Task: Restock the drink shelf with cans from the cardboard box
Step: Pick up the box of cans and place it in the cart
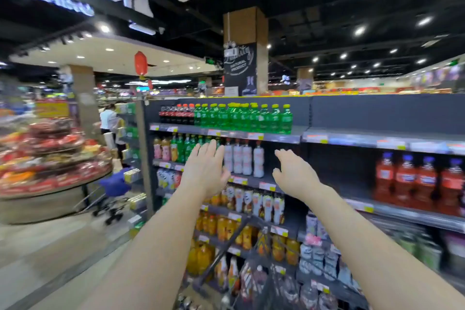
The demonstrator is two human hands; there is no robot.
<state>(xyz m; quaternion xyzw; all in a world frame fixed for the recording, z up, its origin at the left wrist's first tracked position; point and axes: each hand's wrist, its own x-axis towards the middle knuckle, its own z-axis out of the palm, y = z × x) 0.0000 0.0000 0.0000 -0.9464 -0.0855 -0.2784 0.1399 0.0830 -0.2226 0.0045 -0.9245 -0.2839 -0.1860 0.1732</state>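
two bare forearms reach up and forward from the bottom of the view; the left hand (206, 171) is raised with its fingers straight and together, palm turned inward, grasping nothing; the right hand (293, 172) is spread loosely with fingers slightly curled, also grasping nothing; the two hands are apart, level with one another, in front of the drink shelf (264, 185); below and between the arms a dark wire frame, perhaps a cart (241, 259), is blurred and hard to make out; no cardboard box and no cans can be told in this view; behind the hands, the second tier holds white bottles (242, 158) just beyond the left hand's fingertips, with bare dark shelf to their right behind the right hand; lower tiers carry orange juice bottles (219, 228) and pale-labelled bottles (266, 205); to the right, red bottles with blue caps (417, 180) stand in a row; the top tier holds green bottles with yellow caps (241, 118) beside dark cola bottles (177, 114), and its right stretch is bare; far left, a round display stand (47, 163) is piled with red packets; beyond it a person in a white top (108, 119) stands by the shelf end; a brown pillar with a chalkboard sign (242, 57) rises behind the shelving.
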